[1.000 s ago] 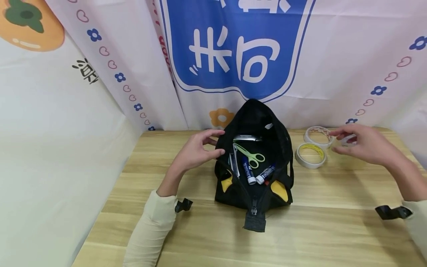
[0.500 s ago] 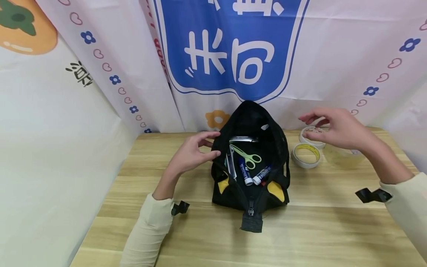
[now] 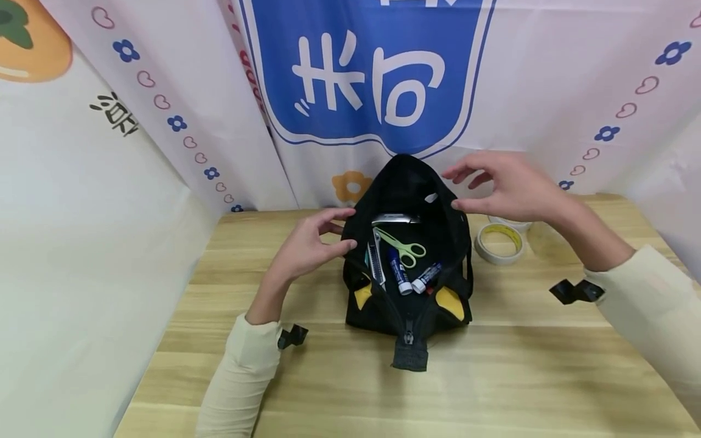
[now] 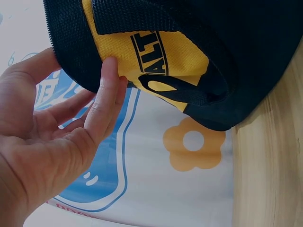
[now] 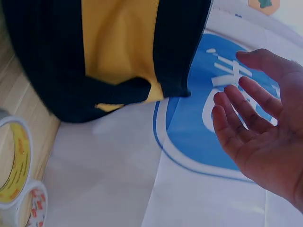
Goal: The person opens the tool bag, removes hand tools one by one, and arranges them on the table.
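A black and yellow tool bag (image 3: 378, 313) stands unzipped in the head view. Inside lie green-handled scissors (image 3: 408, 250), a box cutter (image 3: 376, 261), two blue glue sticks (image 3: 401, 277) with white caps, and a silver-topped item (image 3: 395, 218) at the back. My left hand (image 3: 312, 243) holds the bag's left rim; in the left wrist view, thumb and fingers meet its zip edge and yellow side panel (image 4: 128, 52). My right hand (image 3: 512, 185) holds nothing, fingers loosely bent beside the bag's right rim. The right wrist view shows a gap between this hand and the bag.
A roll of tape (image 3: 499, 244) with a yellow core lies right of the bag. Behind it, another tape roll (image 5: 33, 203) is partly covered by my right hand in the head view. A printed cloth (image 3: 306, 164) hangs behind the wooden table (image 3: 493, 383).
My right hand has moved left from over the tape rolls to the bag's right rim. My left hand stays at the left rim. The head view has shifted slightly.
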{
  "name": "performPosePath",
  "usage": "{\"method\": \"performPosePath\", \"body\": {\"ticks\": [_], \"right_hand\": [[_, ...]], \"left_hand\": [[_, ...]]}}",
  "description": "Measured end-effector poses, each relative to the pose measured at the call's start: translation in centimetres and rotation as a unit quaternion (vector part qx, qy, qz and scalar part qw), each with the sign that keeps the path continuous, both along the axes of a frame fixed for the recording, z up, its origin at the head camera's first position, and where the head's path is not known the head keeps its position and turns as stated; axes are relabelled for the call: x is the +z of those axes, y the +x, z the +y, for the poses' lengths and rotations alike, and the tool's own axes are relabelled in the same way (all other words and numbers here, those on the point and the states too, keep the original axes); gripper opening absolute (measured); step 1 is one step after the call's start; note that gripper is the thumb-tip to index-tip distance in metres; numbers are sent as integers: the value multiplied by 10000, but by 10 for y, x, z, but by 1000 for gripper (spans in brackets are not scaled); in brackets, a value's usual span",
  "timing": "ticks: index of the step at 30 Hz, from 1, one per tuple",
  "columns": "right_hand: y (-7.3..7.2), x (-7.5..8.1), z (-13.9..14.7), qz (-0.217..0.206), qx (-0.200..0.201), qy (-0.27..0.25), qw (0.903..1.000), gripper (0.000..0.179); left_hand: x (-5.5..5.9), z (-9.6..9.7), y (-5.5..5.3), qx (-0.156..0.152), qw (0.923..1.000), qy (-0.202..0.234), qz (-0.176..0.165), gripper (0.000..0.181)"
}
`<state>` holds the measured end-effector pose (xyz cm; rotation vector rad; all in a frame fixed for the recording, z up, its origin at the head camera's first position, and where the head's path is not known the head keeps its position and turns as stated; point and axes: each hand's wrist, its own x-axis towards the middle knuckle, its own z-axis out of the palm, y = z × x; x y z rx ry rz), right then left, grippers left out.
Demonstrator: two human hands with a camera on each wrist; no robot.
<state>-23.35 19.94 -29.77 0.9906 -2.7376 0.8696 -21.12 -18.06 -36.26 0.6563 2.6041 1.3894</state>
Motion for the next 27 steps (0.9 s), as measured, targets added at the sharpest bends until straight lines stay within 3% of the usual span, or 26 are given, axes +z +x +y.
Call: {"method": "performPosePath", "body": {"ticks": [8, 27], "right_hand": [[-10, 5, -29, -382, 225, 26, 9990, 42], [-32, -26, -70, -970, 629, 471, 9922, 44]], "left_hand": [[2, -1, -2, 30, 10000, -30, 64, 58], [2, -1, 2, -2, 10000, 11, -89, 58]]}}
